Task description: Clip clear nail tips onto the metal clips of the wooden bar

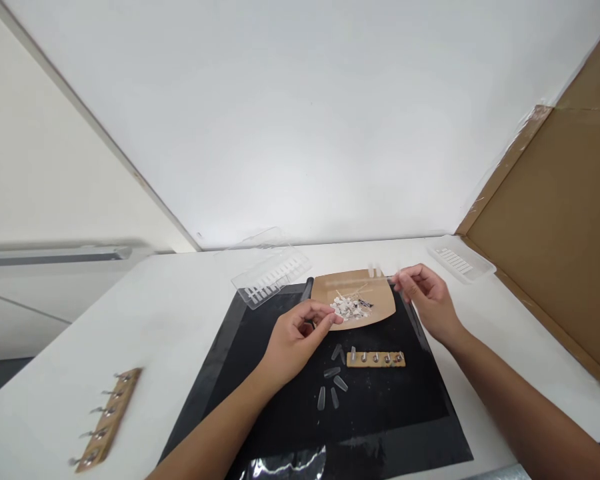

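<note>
My right hand (pixel 427 300) pinches one end of a thin clear strip (pixel 360 281) above the far part of a brown paper sheet (pixel 325 288). The strip is blurred, and small pale pieces show along its upper side. My left hand (pixel 300 337) is closed, thumb against forefinger, at the near left of a heap of small white pieces (pixel 347 308) on the sheet. What its fingertips hold, if anything, is too small to make out. Nearer to me, several clear false nail tips (pixel 340 383) lie beside a small wooden stand (pixel 380 364) with metal pegs; one tip sits at its left end.
Beneath these is a black mat (pixel 275 427) on the white table (pixel 190 313). An open clear case (pixel 270 277) with rows of tips stands behind left, another clear box (pixel 461 260) behind right. A second pegged stand (pixel 107 420) lies left. Cardboard (pixel 555 220) walls the right side.
</note>
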### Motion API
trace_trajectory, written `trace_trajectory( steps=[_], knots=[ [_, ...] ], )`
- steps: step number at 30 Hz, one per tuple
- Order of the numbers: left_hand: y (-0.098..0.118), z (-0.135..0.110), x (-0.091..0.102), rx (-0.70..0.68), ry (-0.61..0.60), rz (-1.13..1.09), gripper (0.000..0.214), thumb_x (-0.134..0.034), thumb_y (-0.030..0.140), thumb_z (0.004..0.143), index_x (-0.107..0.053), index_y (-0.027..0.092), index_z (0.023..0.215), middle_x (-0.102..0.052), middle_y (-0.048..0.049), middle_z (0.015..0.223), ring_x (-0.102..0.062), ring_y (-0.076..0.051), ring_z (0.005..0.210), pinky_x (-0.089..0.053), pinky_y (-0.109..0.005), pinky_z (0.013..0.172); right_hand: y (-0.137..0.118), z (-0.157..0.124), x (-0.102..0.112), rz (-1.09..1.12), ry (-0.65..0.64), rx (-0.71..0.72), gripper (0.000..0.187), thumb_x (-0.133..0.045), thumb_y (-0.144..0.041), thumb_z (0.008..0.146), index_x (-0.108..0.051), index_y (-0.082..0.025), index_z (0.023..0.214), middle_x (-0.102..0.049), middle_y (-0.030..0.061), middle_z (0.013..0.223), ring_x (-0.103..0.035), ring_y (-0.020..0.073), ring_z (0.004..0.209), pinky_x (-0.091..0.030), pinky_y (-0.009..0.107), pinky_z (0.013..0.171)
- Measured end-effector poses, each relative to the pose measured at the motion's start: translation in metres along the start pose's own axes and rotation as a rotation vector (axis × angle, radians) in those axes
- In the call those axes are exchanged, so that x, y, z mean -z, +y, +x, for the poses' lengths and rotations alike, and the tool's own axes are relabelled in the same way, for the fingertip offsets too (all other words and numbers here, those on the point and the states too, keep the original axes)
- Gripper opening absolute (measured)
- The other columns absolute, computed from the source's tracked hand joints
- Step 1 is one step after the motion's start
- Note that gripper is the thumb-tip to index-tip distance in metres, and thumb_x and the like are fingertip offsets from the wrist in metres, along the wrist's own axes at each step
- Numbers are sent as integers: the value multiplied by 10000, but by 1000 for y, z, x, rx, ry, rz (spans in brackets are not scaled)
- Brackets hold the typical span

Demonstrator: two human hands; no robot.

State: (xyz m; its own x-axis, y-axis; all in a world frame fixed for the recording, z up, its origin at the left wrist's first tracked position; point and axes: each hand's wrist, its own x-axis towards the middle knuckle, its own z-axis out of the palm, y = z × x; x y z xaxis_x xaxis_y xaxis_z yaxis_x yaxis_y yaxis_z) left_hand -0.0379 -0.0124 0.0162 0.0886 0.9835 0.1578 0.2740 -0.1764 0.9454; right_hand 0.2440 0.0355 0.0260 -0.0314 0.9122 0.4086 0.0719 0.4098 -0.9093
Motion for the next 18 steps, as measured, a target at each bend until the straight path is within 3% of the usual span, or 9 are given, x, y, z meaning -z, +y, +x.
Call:
trace_trajectory(
  steps=[5, 8, 12, 15, 18],
  knots=[
    [-3, 4, 3, -29, 30, 96, 333, -640, 519, 993, -714, 194, 996, -803, -48, 820, -633, -156, 623, -426, -252, 572, 14, 23, 40, -196, 294, 93, 281, -700, -482, 971, -653, -206, 938, -758, 84, 968, -703, 201, 825, -528, 291, 607],
    [-8, 4, 6, -141, 6, 289, 323, -522, 458, 1055, -697, 215, 935, -718, -5, 661, -602, -164, 580, -436, -277, 634, 22, 30, 61, -483, 400, 62, 209, -670, -420, 934, -620, -217, 925, -760, 69, 956, -669, 189, 730, -497, 306, 614],
    [-11, 1, 8, -242, 13, 466, 403, -410, 401, 1082, -596, 230, 768, -593, -1, 602, -576, -179, 590, -405, -299, 667, 29, 32, 73, -854, 368, -9, 139, -667, -332, 824, -580, -237, 876, -739, 21, 853, -657, 198, 702, -460, 330, 682],
    [-9, 2, 11, -261, 31, 556, 440, -355, 391, 1089, -519, 229, 714, -561, -11, 631, -554, -179, 597, -371, -303, 652, 33, 33, 73, -971, 335, -92, 192, -637, -322, 818, -580, -245, 984, -747, 9, 862, -701, 229, 803, -443, 325, 699],
    [-6, 6, 15, -280, -30, 719, 415, -417, 403, 1063, -501, 226, 697, -549, -19, 633, -541, -187, 601, -319, -311, 628, 39, 34, 74, -1088, 263, -236, 292, -607, -323, 852, -578, -250, 1133, -768, 4, 920, -721, 227, 859, -438, 318, 693]
  ],
)
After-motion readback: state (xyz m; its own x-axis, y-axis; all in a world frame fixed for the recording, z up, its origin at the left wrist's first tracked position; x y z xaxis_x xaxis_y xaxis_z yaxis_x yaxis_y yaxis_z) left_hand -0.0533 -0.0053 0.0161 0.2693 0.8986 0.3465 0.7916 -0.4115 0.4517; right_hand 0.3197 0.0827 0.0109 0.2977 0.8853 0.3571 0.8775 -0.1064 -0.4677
